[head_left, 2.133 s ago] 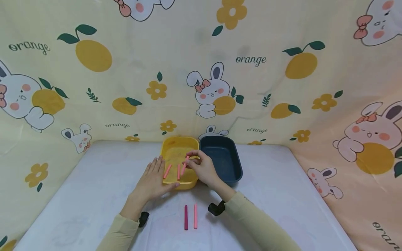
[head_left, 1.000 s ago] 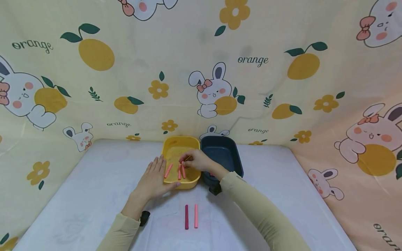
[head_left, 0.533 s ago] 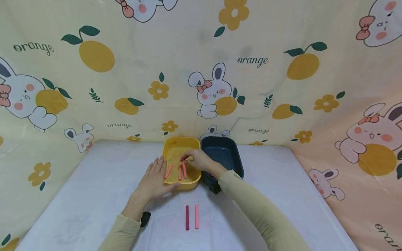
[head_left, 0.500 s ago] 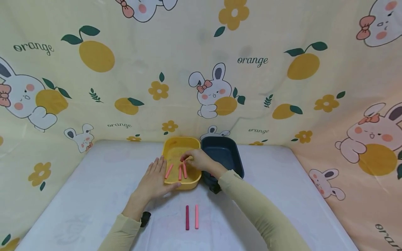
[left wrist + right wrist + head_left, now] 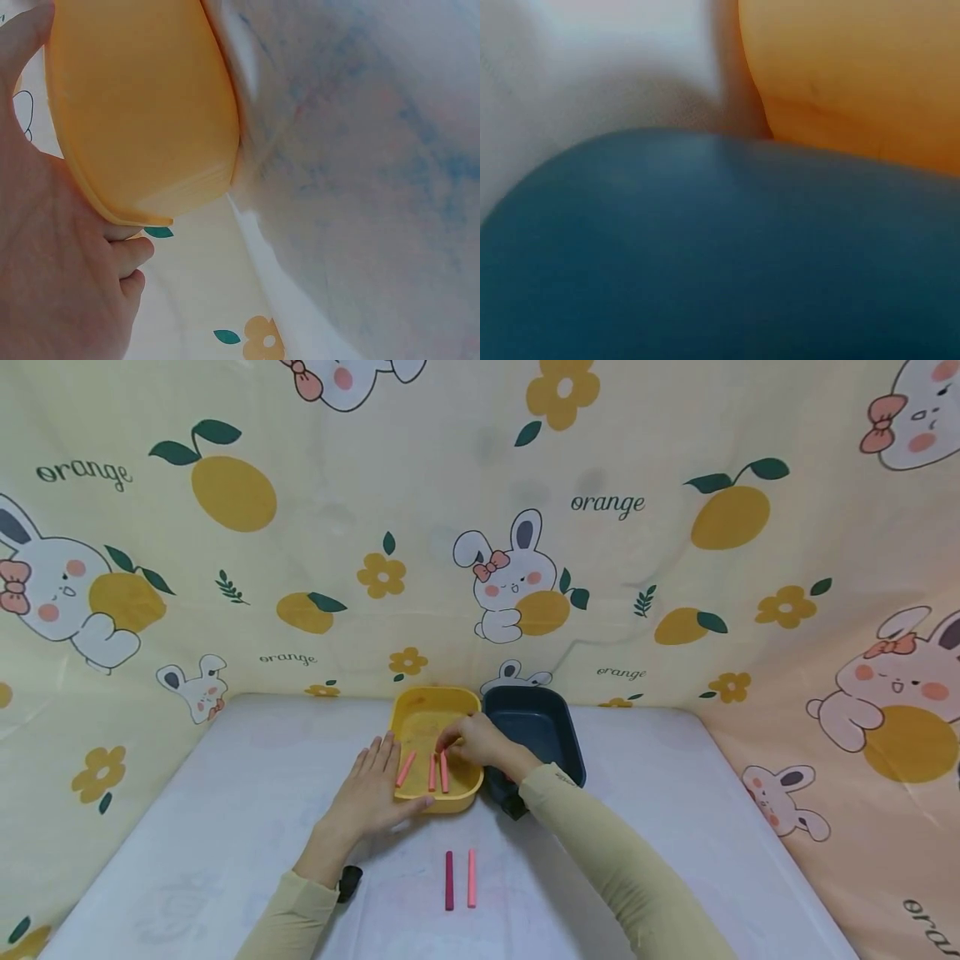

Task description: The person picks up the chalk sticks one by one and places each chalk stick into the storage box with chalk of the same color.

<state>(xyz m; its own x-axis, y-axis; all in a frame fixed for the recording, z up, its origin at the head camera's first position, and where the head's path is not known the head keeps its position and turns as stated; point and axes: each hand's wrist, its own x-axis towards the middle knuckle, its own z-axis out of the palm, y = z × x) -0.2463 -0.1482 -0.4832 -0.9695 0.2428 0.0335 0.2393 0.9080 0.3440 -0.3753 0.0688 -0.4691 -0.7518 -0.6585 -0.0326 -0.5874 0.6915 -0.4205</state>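
In the head view, my left hand (image 5: pixel 371 789) lies with straight fingers along the left side of the yellow tray (image 5: pixel 457 804), its thumb at the front rim. The left wrist view shows this hand against the tray's outer wall (image 5: pixel 150 112). My right hand (image 5: pixel 480 745) reaches over the tray and pinches the upper end of a slim pink chalk-like stick (image 5: pixel 445 774). Close beside it lies a second pink stick (image 5: pixel 432 774); a third pink stick (image 5: pixel 406 769) slants farther left in the tray. The right wrist view catches no fingers.
A dark blue tray (image 5: pixel 570 727) stands right against the yellow one, under my right wrist; a bit of red shows inside. Nearer on the white table (image 5: pixel 225 843) lie a dark magenta stick (image 5: pixel 449 881) and a pink stick (image 5: pixel 472 878), side by side.
My right hand has brought the pink stick down from a tilted hold to lie beside the middle one, then shifted it slightly right. The left hand stays put.
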